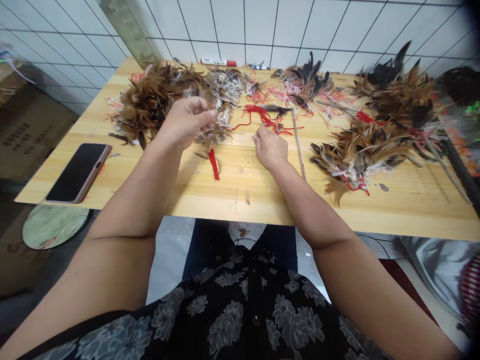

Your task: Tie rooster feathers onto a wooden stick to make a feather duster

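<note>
My left hand (190,120) is over the right part of a large pile of brown feathers (150,100), its fingers curled in toward the thumb. Whatever it may hold is too small to make out. Close to a loose bundle of red threads (262,115), my right hand (272,147) is closed with the knuckles up. Its fingertips are hidden, so I cannot tell what is in them. A short red strip (214,165) lies on the wooden table (232,200) between my forearms. Greyish-white fluffy feathers (228,87) adjoin the brown pile.
A thin stick (299,145) lies right of my right hand. Feather bunches bound with red thread (352,160) fill the right side. A phone (78,172) rests near the left edge. A red marker (218,62) is against the tiled wall (258,25).
</note>
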A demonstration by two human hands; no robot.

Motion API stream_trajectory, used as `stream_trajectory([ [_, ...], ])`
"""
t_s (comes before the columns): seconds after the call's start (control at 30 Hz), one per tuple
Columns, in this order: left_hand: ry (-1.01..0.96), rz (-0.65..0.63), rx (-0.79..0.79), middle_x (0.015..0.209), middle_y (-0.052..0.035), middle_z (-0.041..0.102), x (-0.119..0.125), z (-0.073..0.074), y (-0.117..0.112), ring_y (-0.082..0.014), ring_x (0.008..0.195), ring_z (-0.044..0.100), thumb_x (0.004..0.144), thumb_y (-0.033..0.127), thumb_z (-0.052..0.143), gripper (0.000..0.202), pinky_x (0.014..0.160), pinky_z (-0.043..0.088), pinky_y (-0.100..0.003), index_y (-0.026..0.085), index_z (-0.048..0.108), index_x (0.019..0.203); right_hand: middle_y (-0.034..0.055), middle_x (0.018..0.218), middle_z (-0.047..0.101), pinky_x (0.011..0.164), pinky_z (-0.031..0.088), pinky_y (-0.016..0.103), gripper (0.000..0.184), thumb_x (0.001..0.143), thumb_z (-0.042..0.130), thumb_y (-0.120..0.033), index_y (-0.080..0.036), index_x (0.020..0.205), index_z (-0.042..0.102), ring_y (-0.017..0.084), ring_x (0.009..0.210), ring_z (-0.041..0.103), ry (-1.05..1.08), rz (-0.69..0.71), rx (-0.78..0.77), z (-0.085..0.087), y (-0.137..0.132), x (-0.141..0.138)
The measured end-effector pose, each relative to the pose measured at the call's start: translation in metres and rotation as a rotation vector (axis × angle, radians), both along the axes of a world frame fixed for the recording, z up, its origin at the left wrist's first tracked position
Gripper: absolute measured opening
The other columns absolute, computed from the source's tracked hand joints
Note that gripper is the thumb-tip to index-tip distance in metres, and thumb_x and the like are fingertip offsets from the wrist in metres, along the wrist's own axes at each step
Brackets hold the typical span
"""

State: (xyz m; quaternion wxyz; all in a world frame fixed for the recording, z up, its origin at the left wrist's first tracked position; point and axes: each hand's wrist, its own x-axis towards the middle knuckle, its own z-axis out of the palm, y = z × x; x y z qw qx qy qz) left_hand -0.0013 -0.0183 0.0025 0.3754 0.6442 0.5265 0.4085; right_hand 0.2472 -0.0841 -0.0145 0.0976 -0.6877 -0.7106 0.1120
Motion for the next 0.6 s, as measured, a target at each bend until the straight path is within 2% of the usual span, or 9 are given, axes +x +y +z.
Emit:
stream_trajectory([
  [0.1, -0.250, -0.114, -0.105, 0.076, -0.0011, 0.068, 0.012, -0.013, -0.005, -0.0151, 0.068, 0.065, 0.092, 0.036, 0.103, 0.049, 0.066, 0.051, -0.029, 0.021, 0.058, 0.079, 0.0188, 0.144, 0.085, 0.111, 0.060, 0.044, 0.048, 0.124, 0.038, -0.031, -0.016, 0.154, 0.073, 0.037, 0.136, 0.080, 0.060, 0.046, -0.005, 0.001, -0.007, -0.006],
  [0.2, -0.344, -0.174, -0.132, 0.075, -0.0015, 0.069, 0.023, -0.024, -0.012, -0.0134, 0.062, 0.063, 0.086, 0.030, 0.110, 0.051, 0.061, 0.049, -0.027, 0.020, 0.061, 0.076, 0.0162, 0.140, 0.086, 0.109, 0.058, 0.039, 0.048, 0.124, 0.039, -0.031, -0.017, 0.157, 0.071, 0.033, 0.134, 0.079, 0.113, 0.101, 0.013, -0.001, -0.013, -0.011],
  [0.4, -0.397, -0.242, -0.127, 0.069, 0.0001, 0.065, 0.029, -0.029, -0.023, -0.0117, 0.061, 0.059, 0.085, 0.030, 0.111, 0.047, 0.059, 0.048, -0.023, 0.019, 0.066, 0.074, 0.0124, 0.130, 0.086, 0.108, 0.056, 0.033, 0.047, 0.123, 0.043, -0.031, -0.017, 0.159, 0.071, 0.026, 0.120, 0.080, 0.173, 0.155, 0.015, -0.005, -0.016, -0.016],
  [0.6, -0.322, -0.231, -0.151, 0.070, 0.0004, 0.065, 0.029, -0.033, -0.029, -0.0147, 0.063, 0.058, 0.089, 0.016, 0.104, 0.041, 0.061, 0.046, -0.028, 0.020, 0.066, 0.075, 0.0092, 0.130, 0.085, 0.106, 0.057, 0.030, 0.042, 0.123, 0.049, -0.030, -0.019, 0.153, 0.076, 0.021, 0.115, 0.080, 0.275, 0.191, 0.021, -0.012, -0.016, -0.018],
])
